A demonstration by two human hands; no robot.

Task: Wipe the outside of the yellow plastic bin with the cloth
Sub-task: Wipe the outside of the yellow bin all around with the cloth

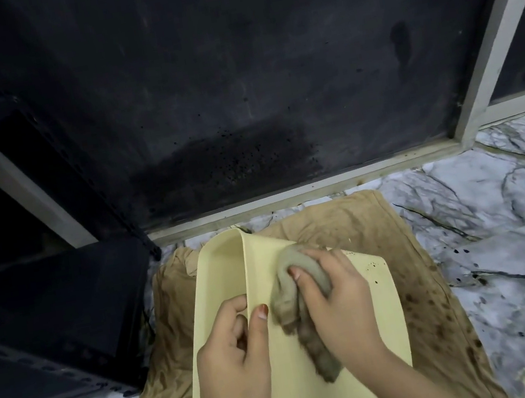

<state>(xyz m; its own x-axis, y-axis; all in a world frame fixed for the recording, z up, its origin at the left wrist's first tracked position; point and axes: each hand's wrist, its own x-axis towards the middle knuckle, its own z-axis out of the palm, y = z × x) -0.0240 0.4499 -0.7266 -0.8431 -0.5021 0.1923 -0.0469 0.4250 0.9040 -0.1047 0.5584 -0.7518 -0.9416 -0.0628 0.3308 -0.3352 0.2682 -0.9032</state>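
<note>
The pale yellow plastic bin (377, 290) lies tipped on its side on a brown sheet, its opening facing left and one outer wall facing up. My left hand (236, 359) grips the bin's rim, fingers inside and thumb on the outer wall. A bunched grey cloth (287, 293) is pressed on that outer wall under my right hand (335, 298), and its tail trails toward me. Small dark specks dot the bin's far right corner.
The brown stained sheet (426, 293) covers a marbled grey floor (519, 225). A black metal rack (46, 304) stands close at the left. Behind the bin are a dark grimy panel (254, 96) and a pale frame (305, 191).
</note>
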